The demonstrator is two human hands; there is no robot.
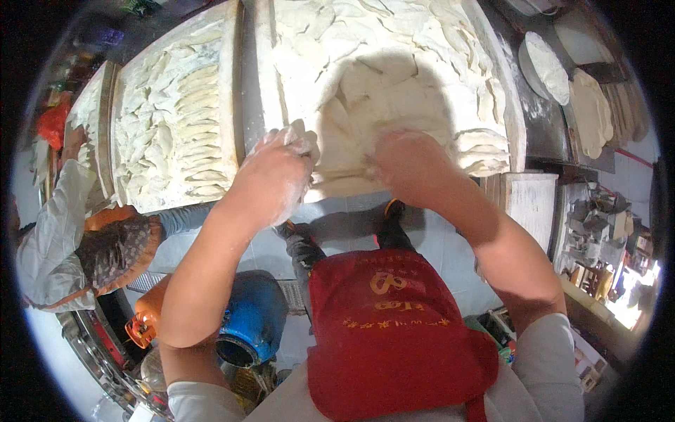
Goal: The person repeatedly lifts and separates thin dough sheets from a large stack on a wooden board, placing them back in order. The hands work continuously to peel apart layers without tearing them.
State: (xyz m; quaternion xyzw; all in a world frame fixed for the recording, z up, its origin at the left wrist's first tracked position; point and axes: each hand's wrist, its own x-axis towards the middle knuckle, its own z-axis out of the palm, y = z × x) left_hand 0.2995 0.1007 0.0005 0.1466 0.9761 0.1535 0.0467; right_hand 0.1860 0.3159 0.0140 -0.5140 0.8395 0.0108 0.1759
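My left hand, dusted with flour, is curled over the near left edge of a large wooden tray. Pale lumps at its far side could be floured fingers or dough pieces; I cannot tell which. My right hand hovers low over or touches the tray's near part, blurred, its fingertips pointing left. What lies under its palm is hidden. Flat, floured dough pieces cover the tray in a loose heap. To the right of my right hand, several dough pieces are lined up in a close row.
Left of mine stands a second floured tray with loose and lined-up dough pieces. A co-worker's hand is at a third tray. A metal bowl of flour stands at right. Below are a blue drum and an orange gas cylinder.
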